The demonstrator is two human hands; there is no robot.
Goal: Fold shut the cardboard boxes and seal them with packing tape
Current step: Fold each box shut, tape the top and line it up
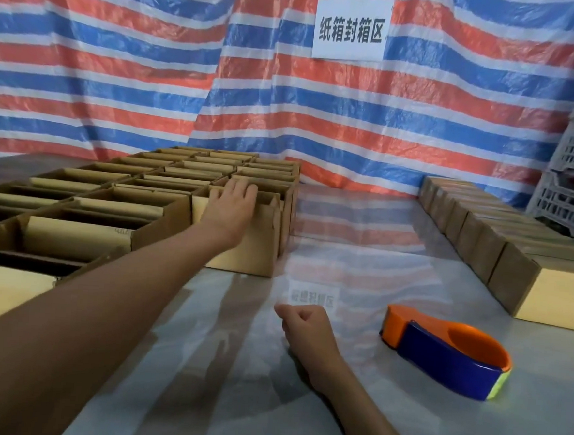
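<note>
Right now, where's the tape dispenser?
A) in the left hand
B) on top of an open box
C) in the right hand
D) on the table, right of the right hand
D: the tape dispenser lies on the table, apart from the right hand, whose curled fingers hold nothing; the left hand rests on an open box.

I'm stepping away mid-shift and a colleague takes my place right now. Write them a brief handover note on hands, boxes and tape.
Left hand: fingers straight, resting on the top edge of an open box at the near right corner of the block of open boxes.
Right hand: fingers curled, empty, on the table.
Tape dispenser: lies untouched on the table, right of that hand.
Done: row of closed boxes along the right; their tape cannot be made out.
Left: the block stands open; fold and tape each box.
</note>
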